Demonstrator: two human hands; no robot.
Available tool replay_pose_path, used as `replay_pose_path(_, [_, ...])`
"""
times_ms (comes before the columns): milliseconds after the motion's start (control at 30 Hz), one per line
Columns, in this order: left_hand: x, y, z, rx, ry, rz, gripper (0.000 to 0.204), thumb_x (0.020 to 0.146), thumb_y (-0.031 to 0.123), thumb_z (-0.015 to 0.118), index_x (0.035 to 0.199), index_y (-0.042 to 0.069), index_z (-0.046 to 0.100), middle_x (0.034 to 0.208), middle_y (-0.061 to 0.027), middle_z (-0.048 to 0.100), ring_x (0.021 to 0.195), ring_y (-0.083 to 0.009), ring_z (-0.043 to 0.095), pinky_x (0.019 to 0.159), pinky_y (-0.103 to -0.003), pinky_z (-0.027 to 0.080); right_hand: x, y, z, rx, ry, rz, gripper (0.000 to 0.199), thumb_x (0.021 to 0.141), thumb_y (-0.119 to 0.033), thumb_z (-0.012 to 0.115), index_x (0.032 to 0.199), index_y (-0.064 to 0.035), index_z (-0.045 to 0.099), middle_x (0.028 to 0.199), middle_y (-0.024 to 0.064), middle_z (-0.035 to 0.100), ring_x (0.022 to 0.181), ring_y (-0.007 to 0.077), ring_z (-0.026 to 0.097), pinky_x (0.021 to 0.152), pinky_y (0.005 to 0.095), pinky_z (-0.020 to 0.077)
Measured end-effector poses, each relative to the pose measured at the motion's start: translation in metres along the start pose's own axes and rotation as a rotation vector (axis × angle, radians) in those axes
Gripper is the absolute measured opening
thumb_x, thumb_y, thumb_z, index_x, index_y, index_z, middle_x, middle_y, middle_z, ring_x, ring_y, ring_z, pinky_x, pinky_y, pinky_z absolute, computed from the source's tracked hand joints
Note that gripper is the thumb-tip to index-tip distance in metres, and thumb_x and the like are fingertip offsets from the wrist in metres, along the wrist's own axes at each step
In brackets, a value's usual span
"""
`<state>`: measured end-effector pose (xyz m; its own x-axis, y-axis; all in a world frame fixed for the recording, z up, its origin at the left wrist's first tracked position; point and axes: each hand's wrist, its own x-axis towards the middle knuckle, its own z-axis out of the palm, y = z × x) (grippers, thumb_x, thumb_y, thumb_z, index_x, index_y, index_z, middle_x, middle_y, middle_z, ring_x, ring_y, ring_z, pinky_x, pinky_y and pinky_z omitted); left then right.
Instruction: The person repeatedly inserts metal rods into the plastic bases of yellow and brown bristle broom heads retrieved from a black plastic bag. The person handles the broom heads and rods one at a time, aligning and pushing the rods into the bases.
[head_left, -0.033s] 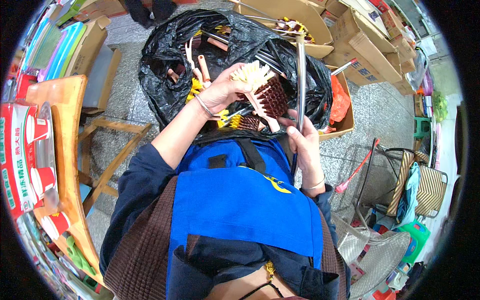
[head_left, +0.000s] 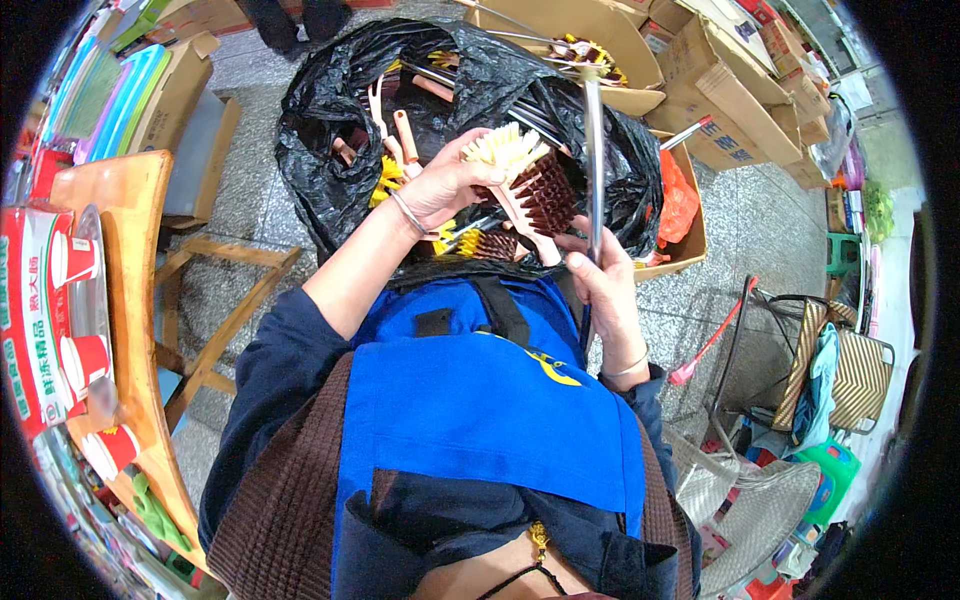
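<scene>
A brush head with cream and dark brown bristles on a pink plastic body is gripped in my left hand, over the bag. My right hand is closed round a shiny metal pole that stands nearly upright beside the brush head. The socket end of the brush head lies close to my right fingers; whether it touches the pole I cannot tell. Below, a big black plastic bag stands wide open. In it lie pink brush parts, metal poles and a yellow-and-brown brush head.
To the left are a wooden bench with red paper cups and a wooden stool frame. Cardboard boxes stand behind on the right. A folding chair and a red-handled tool are at right.
The metal pole and my right hand have shifted very slightly to the left. My left hand keeps the brush head in almost the same place.
</scene>
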<state>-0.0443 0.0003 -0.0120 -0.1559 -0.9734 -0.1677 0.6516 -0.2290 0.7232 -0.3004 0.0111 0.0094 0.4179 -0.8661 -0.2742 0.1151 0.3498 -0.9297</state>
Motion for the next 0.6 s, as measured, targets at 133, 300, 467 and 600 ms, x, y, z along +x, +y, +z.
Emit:
replay_pose_path(133, [0.001, -0.002, 0.015, 0.048, -0.005, -0.084, 0.053, 0.081, 0.012, 0.067, 0.13, 0.007, 0.046, 0.124, -0.0066, 0.057, 0.116, -0.0199, 0.054, 0.101, -0.039, 0.042, 0.014, -0.008, 0.022, -0.061, -0.096, 0.048, 0.048, 0.076, -0.005, 0.074, 0.118, 0.002, 0.052, 0.094, 0.0059, 0.065, 0.08, 0.0113, 0.061, 0.074, 0.0238, 0.0489])
replay_pose_path(300, [-0.002, -0.003, 0.022, 0.057, -0.021, 0.057, 0.04, 0.084, 0.016, 0.07, 0.116, 0.009, 0.048, 0.102, -0.0049, 0.063, 0.092, -0.0158, 0.063, 0.075, -0.031, 0.053, 0.016, -0.021, 0.03, -0.081, -0.04, 0.01, 0.033, 0.076, -0.009, 0.075, 0.103, -0.001, 0.059, 0.075, 0.0, 0.062, 0.053, 0.0036, 0.046, 0.046, 0.0172, 0.0339])
replay_pose_path(467, [-0.006, -0.006, 0.02, -0.001, -0.018, 0.014, 0.05, 0.086, 0.02, 0.067, 0.128, 0.008, 0.042, 0.119, -0.008, 0.057, 0.11, -0.0232, 0.057, 0.096, -0.046, 0.046, 0.02, -0.031, 0.031, -0.052, -0.029, -0.017, 0.028, 0.076, -0.012, 0.075, 0.098, -0.0016, 0.062, 0.074, -0.0001, 0.063, 0.049, 0.0014, 0.046, 0.041, 0.016, 0.0291])
replay_pose_path(600, [-0.008, -0.02, 0.025, -0.048, 0.057, -0.04, 0.054, 0.087, 0.021, 0.065, 0.131, 0.007, 0.036, 0.121, -0.0103, 0.055, 0.109, -0.0264, 0.057, 0.091, -0.049, 0.05, 0.027, -0.029, 0.031, -0.058, -0.034, -0.059, 0.035, 0.073, -0.004, 0.074, 0.104, 0.0031, 0.058, 0.084, 0.0063, 0.067, 0.065, 0.0066, 0.058, 0.055, 0.0183, 0.0443])
